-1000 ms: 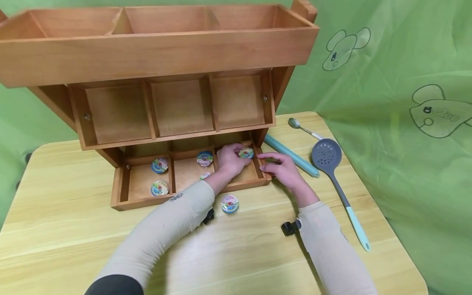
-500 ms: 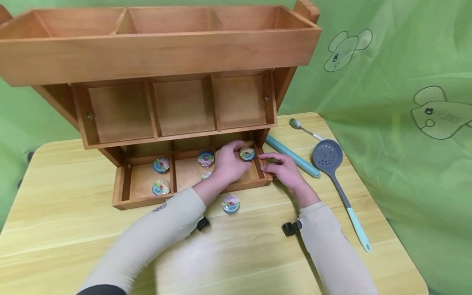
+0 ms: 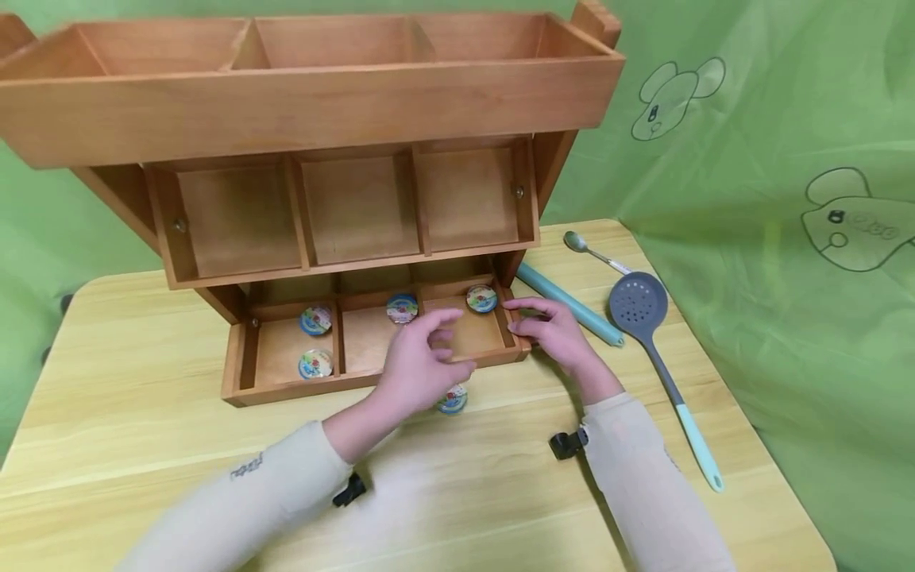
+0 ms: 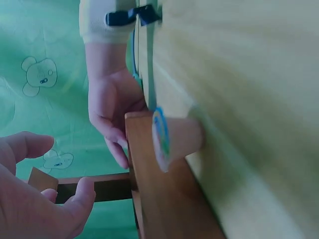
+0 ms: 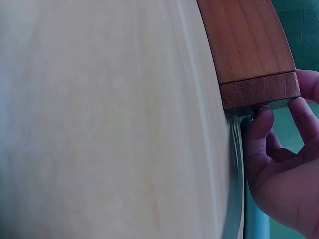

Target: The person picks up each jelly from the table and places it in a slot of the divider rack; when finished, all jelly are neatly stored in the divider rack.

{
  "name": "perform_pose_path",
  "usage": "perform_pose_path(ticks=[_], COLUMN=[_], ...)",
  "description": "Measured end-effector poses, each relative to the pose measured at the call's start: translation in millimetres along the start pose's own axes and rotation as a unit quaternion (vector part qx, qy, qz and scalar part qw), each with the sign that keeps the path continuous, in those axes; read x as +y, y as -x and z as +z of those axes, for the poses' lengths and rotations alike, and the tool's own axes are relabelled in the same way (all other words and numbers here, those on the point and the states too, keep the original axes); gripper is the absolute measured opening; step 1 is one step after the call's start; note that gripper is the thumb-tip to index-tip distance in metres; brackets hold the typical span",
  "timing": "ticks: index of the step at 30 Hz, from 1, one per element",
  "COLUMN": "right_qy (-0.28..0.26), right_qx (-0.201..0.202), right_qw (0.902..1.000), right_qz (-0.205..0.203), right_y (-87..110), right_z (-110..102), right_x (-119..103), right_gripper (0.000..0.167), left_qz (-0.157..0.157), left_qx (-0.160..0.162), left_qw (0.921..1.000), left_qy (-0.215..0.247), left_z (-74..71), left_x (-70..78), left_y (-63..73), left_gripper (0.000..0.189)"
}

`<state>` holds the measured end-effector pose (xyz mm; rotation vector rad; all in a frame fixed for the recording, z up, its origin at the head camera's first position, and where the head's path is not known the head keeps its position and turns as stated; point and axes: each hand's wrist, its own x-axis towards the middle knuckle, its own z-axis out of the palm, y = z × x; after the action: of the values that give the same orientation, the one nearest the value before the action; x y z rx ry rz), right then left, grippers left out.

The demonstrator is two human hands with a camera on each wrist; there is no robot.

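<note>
My left hand [image 3: 422, 361] hovers over the front of the lowest wooden tray [image 3: 286, 391], fingers spread and nothing in them. Just under its thumb in the head view, a small lidded jelly cup [image 3: 453, 400] stands on the table; the left wrist view shows its pale tapered side [image 4: 184, 137]. A second jelly cup [image 3: 482, 299] sits at the back of the tray's right compartment. At the tray's right end, my right hand [image 3: 561, 338] touches the end wall with loosely bent fingers; the right wrist view shows its thumb [image 5: 261, 122] against the outer side.
The left compartment holds two jelly cups [image 3: 315, 320]; another jelly cup [image 3: 403, 308] is in the middle one. Two upper trays [image 3: 307, 103] overhang the lowest. To the right lie a teal rod [image 3: 572, 306], a spoon [image 3: 575, 241] and a slotted skimmer [image 3: 638, 302].
My left hand has let go of the jelly cup in the right compartment and drawn back toward the front left, now covering the middle compartment's front cup. My right hand has stayed at the tray's end.
</note>
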<state>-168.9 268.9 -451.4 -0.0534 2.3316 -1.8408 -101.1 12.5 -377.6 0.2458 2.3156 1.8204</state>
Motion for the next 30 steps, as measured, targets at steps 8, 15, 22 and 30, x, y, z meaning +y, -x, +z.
perform_pose_path(ticks=[8, 15, 22, 30], right_qy=[-0.005, -0.001, -0.005, 0.007], right_qx=[-0.005, -0.001, -0.004, 0.000], right_qw=[1.0000, 1.0000, 1.0000, 1.0000], right_qz=[0.004, 0.001, -0.006, -0.005], right_y=[0.4, 0.6, -0.7, 0.9], right_z=[0, 0, 1, 1], right_x=[0, 2, 4, 1], right_gripper=[0.038, 0.037, 0.037, 0.037], left_qz=[0.012, -0.056, -0.093, -0.065], left_qx=[0.018, 0.040, 0.033, 0.016], left_qw=[0.9997, 0.9974, 0.9949, 0.9977], left_qy=[0.005, 0.021, 0.023, 0.009], left_z=[-5.5, -7.9, 0.7, 11.6], left_x=[-26.4, -50.6, -69.2, -76.9], left_y=[39.6, 53.7, 46.6, 33.7], left_gripper=[0.061, 0.057, 0.061, 0.064])
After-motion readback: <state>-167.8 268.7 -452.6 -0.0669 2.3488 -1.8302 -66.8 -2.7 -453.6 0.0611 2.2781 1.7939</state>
